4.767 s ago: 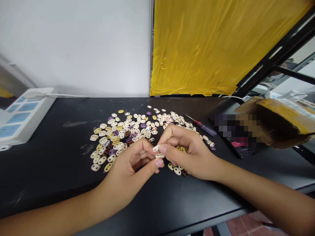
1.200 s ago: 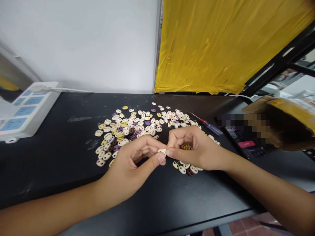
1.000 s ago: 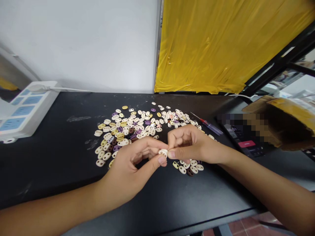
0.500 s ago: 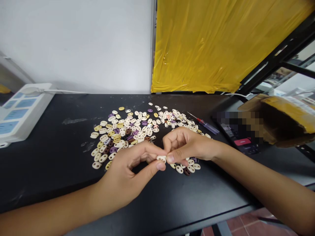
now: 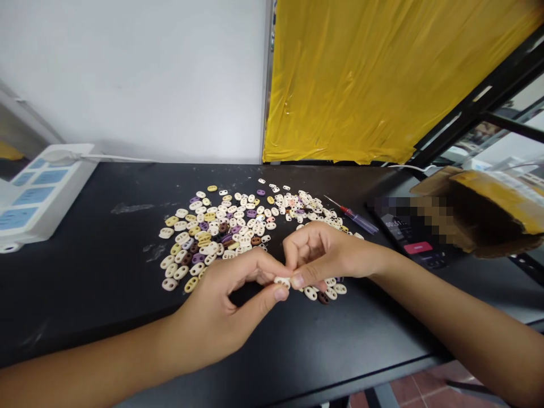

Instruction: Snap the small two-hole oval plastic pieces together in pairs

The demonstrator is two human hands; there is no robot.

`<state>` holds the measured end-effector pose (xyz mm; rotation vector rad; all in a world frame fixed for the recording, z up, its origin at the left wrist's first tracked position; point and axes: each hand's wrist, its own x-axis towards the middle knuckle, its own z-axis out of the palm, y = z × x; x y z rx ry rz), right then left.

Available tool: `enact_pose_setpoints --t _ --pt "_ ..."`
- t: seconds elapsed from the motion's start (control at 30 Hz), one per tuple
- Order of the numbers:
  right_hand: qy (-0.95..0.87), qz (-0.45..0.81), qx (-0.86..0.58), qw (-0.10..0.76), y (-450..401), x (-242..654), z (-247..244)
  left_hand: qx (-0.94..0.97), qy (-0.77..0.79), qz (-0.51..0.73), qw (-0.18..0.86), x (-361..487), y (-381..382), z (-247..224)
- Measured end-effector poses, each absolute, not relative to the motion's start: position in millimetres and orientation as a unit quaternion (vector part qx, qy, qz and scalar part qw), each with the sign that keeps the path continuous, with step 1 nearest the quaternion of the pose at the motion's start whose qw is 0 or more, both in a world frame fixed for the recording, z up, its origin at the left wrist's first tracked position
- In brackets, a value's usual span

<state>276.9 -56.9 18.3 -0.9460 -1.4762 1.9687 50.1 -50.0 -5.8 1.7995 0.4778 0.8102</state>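
Note:
Between my two hands is a small cream oval two-hole piece [image 5: 282, 282], which looks like a cord stopper. My left hand [image 5: 238, 300] pinches its left end between thumb and forefinger. The thumb and forefinger of my right hand [image 5: 325, 258] grip the right end, and the other fingers curl inward. Behind and below both hands lies a loose spread of similar oval pieces [image 5: 238, 215] in cream, yellow, purple and brown. Part of this spread is hidden by my hands.
A thin screwdriver [image 5: 352, 214] lies right of the pieces, beside a phone [image 5: 408, 235] with a lit screen. An open cardboard box [image 5: 501, 212] stands at the right. At the left is a white power strip [image 5: 46, 195]. A wall and yellow sheeting [image 5: 340, 85] border the black table [image 5: 323, 351].
Both hands keep their pinch on the cream piece and sit slightly lower and further right in view. The whole scene has shifted slightly with the camera.

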Motion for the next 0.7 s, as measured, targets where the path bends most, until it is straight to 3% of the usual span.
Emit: enact_pose_setpoints --t 0.2,0.3,0.37,0.47,0.7 --pt "-0.597 0.601 -0.4 0.348 -57 282 33 0.757 0.204 0.354 0.51 49 -51 -5" --pt "-0.622 0.445 -0.481 0.429 -50 292 33 0.767 0.209 0.358 0.49 49 -50 -5" --pt "-0.649 0.31 -0.538 0.439 -44 300 29 0.796 0.186 0.349 0.458 49 -49 -4" --pt "-0.707 0.159 -0.575 0.379 -38 309 23 0.849 0.118 0.309 0.413 48 -48 -3" --pt "-0.732 0.129 -0.632 0.22 -36 313 24 0.933 0.059 0.239 0.261 43 -47 -2"
